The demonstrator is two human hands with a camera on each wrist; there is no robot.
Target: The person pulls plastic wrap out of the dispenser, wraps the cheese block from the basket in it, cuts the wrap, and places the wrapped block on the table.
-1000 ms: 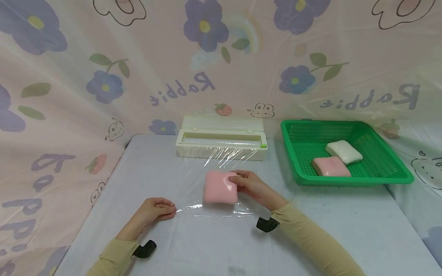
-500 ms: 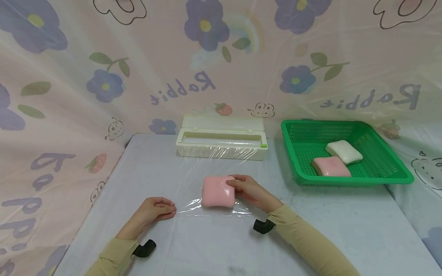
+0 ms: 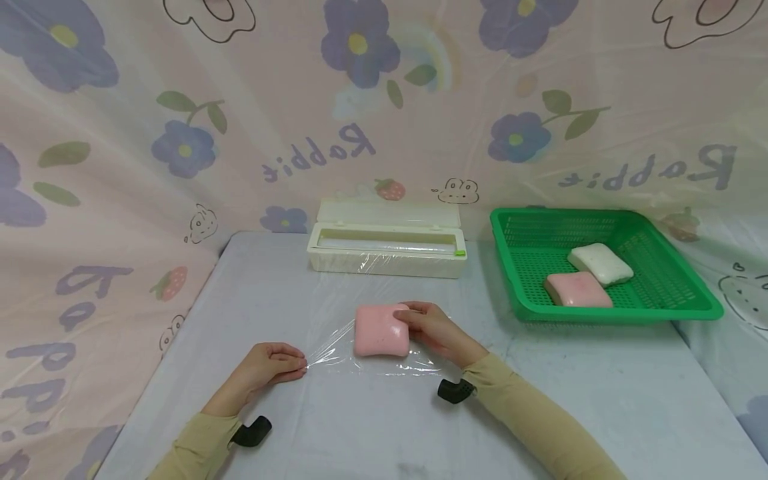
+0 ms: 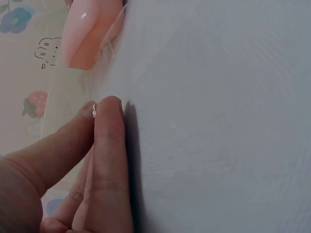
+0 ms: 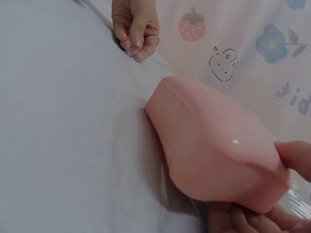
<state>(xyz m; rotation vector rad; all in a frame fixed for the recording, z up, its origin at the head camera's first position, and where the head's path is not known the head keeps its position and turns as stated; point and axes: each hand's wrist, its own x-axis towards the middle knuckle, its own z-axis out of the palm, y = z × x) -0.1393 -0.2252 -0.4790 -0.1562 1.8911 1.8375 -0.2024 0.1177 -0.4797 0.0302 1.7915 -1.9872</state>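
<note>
Clear cling film (image 3: pixel 331 348) stretches from a white dispenser box (image 3: pixel 387 263) toward the front of the table. Its near left corner is pinched between the thumb and fingertips of my left hand (image 3: pixel 273 363), low over the white cloth. My right hand (image 3: pixel 441 331) grips a pink bar of soap (image 3: pixel 381 331) by its right side, thumb on top and fingers underneath. The bar lies over the film in the head view; the right wrist view shows the soap (image 5: pixel 214 141) tilted, with a shadow below it. In the left wrist view the pinching fingers (image 4: pixel 109 136) touch the table.
At the right stands a green plastic basket (image 3: pixel 618 313) with a white bar of soap (image 3: pixel 600 264) and another pink bar (image 3: pixel 578 290) inside. The dispenser's lid (image 3: pixel 387 215) is up against the patterned curtain (image 3: pixel 252 120). Black wrist mounts (image 3: pixel 252 432) hang under both sleeves.
The right hand has brought the soap slightly toward the front, then a touch back. Film creases now run from the left fingers toward the soap; the left hand stays put.
</note>
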